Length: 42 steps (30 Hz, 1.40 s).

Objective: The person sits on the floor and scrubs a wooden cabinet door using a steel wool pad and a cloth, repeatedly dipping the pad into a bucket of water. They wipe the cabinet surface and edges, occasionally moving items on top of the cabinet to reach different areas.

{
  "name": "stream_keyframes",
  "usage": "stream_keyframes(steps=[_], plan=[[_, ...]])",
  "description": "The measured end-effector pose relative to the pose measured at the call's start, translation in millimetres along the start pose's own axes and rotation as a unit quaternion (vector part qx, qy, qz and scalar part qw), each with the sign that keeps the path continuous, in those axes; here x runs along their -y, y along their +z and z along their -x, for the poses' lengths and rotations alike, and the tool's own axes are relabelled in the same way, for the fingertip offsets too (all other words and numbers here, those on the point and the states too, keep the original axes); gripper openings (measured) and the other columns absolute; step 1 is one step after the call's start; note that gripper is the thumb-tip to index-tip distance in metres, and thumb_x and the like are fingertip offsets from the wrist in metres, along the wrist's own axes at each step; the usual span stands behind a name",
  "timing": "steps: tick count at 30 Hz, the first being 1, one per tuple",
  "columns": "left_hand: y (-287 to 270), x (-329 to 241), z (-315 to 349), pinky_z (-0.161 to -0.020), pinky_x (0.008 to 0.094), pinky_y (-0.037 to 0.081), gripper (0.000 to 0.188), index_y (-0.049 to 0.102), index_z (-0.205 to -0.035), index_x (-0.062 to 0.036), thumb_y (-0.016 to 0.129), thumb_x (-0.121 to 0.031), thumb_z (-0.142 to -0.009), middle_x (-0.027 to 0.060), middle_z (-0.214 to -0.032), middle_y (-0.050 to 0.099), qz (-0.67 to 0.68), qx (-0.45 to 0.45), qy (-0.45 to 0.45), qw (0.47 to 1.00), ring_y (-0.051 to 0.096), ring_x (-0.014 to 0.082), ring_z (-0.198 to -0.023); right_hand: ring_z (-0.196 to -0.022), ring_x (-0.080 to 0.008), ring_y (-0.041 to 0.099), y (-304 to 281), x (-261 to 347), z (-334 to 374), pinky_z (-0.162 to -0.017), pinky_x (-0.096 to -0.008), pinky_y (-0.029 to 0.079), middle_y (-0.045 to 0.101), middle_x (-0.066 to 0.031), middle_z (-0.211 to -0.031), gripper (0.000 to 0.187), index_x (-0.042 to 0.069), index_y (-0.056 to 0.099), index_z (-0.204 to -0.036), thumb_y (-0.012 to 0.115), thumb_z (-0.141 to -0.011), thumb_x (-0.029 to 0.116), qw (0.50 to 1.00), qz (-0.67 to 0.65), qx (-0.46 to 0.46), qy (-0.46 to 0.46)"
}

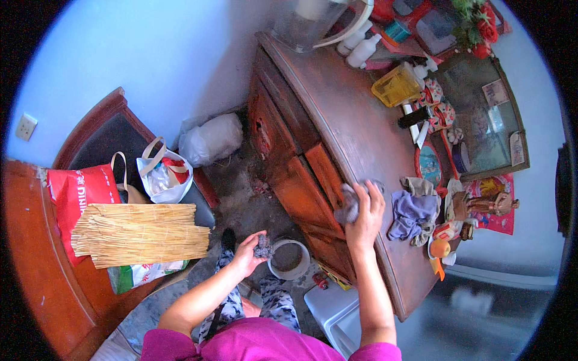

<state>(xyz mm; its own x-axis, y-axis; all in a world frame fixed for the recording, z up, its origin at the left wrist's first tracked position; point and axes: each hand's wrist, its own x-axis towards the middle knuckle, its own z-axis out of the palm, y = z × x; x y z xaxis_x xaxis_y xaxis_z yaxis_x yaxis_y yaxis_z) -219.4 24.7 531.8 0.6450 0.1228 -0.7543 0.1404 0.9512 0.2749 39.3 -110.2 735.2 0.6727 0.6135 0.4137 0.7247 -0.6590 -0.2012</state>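
Observation:
My right hand (368, 212) is closed around a grey cloth (348, 207). It presses the cloth at the front edge of the dark wooden cabinet (325, 96), over the drawer fronts. Lower down, my left hand (245, 255) grips a small dark grey, curly wad that looks like a scouring pad (262, 246). That hand hovers beside the rim of a pale bucket (305, 262) on the floor, with dark liquid inside. On the cabinet top, just right of my right hand, lies a crumpled purple-grey cloth (412, 212).
A soap pump bottle (397, 85), white bottles (363, 50), a clear jug (304, 24), a framed mirror (481, 114) and a figurine (495, 204) crowd the cabinet top. At left, a chair holds bags (84, 186) and a straw mat (141, 233). A grey plastic stool-like thing (331, 310) stands below the cabinet.

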Motion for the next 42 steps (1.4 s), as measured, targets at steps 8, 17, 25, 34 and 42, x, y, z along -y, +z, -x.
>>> stream_keyframes(steps=[8,17,25,34,42], plan=[[-11,-48,29,-0.086,0.0496,0.054,0.030,0.063,-0.133,-0.0199,0.051,-0.029,-0.107,0.0024,-0.118,0.068,0.047,-0.068,0.040,0.996,0.065,0.0231,-0.105,-0.126,-0.0399,0.054,119,58,-182,-0.106,-0.0479,0.045,0.059,-0.0203,-0.130,0.066,0.007,0.055,-0.132,0.062,-0.069,-0.011,0.987,-0.096,-0.037,-0.124],[7,-75,43,-0.093,0.0473,0.051,0.036,0.063,-0.131,-0.0215,0.060,-0.042,-0.102,0.0043,-0.116,0.068,0.053,-0.095,0.055,0.992,0.064,0.0284,-0.107,-0.119,-0.0355,0.057,144,77,-232,-0.098,-0.0448,0.050,0.061,-0.0136,-0.120,0.049,0.013,0.058,-0.121,0.065,-0.075,-0.003,0.988,-0.111,-0.027,-0.104],[30,-39,65,-0.094,0.0501,0.048,0.034,0.063,-0.131,-0.0236,0.061,-0.040,-0.101,0.0021,-0.117,0.066,0.005,-0.044,0.090,0.995,0.063,0.0272,-0.107,-0.140,-0.0371,0.046,6,-12,-28,-0.114,-0.0457,0.041,0.054,-0.0136,-0.145,0.066,0.013,0.054,-0.136,0.065,-0.074,-0.006,0.987,-0.133,0.056,-0.075],[73,3,78,-0.089,0.0500,0.053,0.034,0.061,-0.135,-0.0234,0.061,-0.030,-0.101,0.0034,-0.111,0.069,0.040,-0.032,0.121,0.991,0.067,0.0280,-0.103,-0.140,-0.0391,0.048,-102,-87,131,-0.116,-0.0472,0.040,0.052,-0.0183,-0.147,0.066,0.003,0.049,-0.141,0.059,-0.077,-0.010,0.988,-0.100,0.106,-0.046],[71,-26,31,-0.080,0.0507,0.057,0.025,0.063,-0.127,-0.0200,0.062,-0.026,-0.103,0.0038,-0.110,0.071,0.077,-0.082,0.089,0.990,0.071,0.0260,-0.096,-0.135,-0.0399,0.050,-42,-44,27,-0.111,-0.0485,0.045,0.055,-0.0178,-0.142,0.064,0.004,0.054,-0.134,0.062,-0.072,-0.012,0.985,-0.090,0.115,-0.088]])
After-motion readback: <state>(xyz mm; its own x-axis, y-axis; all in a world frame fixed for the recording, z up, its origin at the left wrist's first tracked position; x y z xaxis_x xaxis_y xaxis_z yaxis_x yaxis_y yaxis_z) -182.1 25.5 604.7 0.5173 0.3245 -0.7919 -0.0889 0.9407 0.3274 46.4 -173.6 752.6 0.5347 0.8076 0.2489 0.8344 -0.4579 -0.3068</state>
